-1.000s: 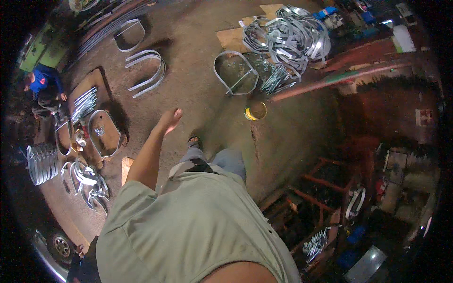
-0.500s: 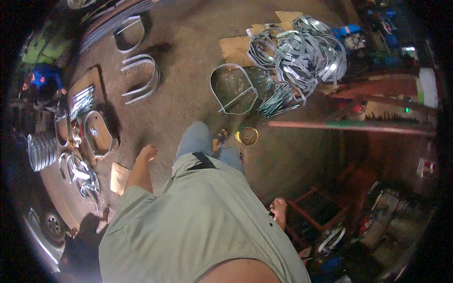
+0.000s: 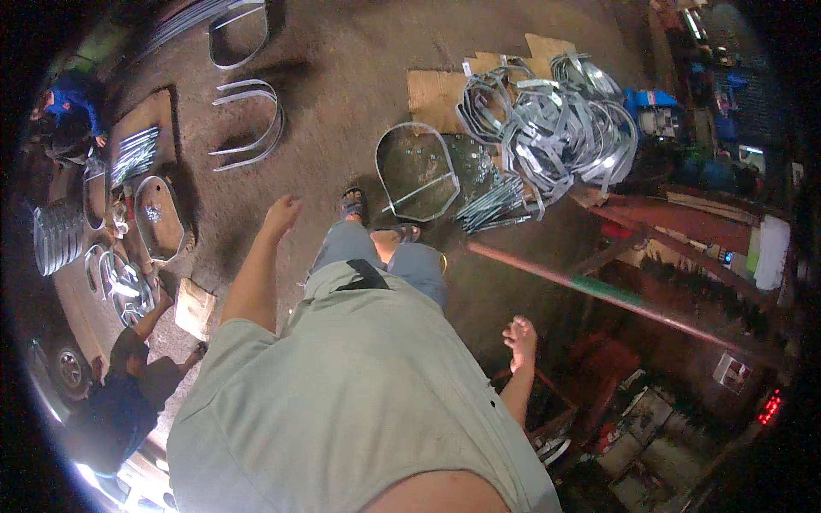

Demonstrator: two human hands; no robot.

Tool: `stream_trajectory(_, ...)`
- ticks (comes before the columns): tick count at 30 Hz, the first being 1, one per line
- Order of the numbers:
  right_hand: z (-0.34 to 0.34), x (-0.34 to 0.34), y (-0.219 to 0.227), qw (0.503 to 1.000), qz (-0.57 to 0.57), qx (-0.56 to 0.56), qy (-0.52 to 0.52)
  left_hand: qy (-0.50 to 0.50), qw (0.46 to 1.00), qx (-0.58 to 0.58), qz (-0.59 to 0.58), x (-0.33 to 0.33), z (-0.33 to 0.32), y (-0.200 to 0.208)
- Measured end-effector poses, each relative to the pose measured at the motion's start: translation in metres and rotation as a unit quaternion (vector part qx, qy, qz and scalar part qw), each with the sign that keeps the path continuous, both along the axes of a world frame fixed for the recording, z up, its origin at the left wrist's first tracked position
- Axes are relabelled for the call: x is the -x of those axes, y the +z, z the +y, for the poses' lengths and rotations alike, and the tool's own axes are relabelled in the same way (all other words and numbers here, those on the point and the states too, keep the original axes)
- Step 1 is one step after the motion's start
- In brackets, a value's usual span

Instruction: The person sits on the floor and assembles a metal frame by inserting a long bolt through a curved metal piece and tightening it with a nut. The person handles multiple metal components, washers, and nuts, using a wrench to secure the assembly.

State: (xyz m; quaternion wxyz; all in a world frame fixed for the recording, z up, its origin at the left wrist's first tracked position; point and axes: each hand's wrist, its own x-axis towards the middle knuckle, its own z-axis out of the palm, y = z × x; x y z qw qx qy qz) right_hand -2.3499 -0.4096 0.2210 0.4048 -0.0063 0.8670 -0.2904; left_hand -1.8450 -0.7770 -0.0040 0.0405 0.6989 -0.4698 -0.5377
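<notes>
I stand on a dirt floor and look down my pale green shirt to my feet in sandals. My left hand [image 3: 281,213] hangs out to my left, fingers loosely apart, holding nothing. My right hand [image 3: 520,336] hangs at my right side, also holding nothing, above red metal frames [image 3: 590,385]. Just ahead of my feet lies a D-shaped metal frame [image 3: 416,168]. Beyond it sits a heap of bent galvanised metal bands [image 3: 556,128] on cardboard, with a bundle of rods [image 3: 492,205] beside it.
A long red-and-green pipe [image 3: 616,295] slants across on my right. U-shaped metal bands [image 3: 248,120] lie ahead on the left. A person in dark clothes [image 3: 120,402] crouches at lower left by more metal frames [image 3: 158,214]. Another person in blue [image 3: 68,107] is at far left.
I have stepped toward the D-shaped frame and the heap of bands. My left arm has swung down and forward again, and my right hand has come into view at my side.
</notes>
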Motion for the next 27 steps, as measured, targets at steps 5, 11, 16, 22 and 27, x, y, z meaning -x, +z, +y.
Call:
stream_trajectory(5,0.008,-0.001,-0.031,0.998,-0.035,-0.042,0.034,0.008,0.997,0.049,0.066,0.051,-0.075,0.010)
stream_trajectory(11,0.007,0.034,-0.006,0.999,0.014,-0.047,0.003,0.000,1.000,-0.018,0.008,0.072,-0.081,-0.044)
stream_trajectory(16,-0.036,0.097,0.001,1.000,0.002,-0.027,-0.009,0.005,1.000,0.003,0.030,0.134,-0.051,-0.067)
stream_trajectory(22,-0.184,0.164,-0.108,0.979,-0.031,-0.003,0.201,-0.067,0.997,-0.009,-0.042,0.223,-0.040,-0.091)
stream_trajectory(27,-0.345,0.201,-0.227,0.869,-0.008,0.016,0.495,0.063,0.989,-0.124,0.055,0.312,-0.006,-0.124)
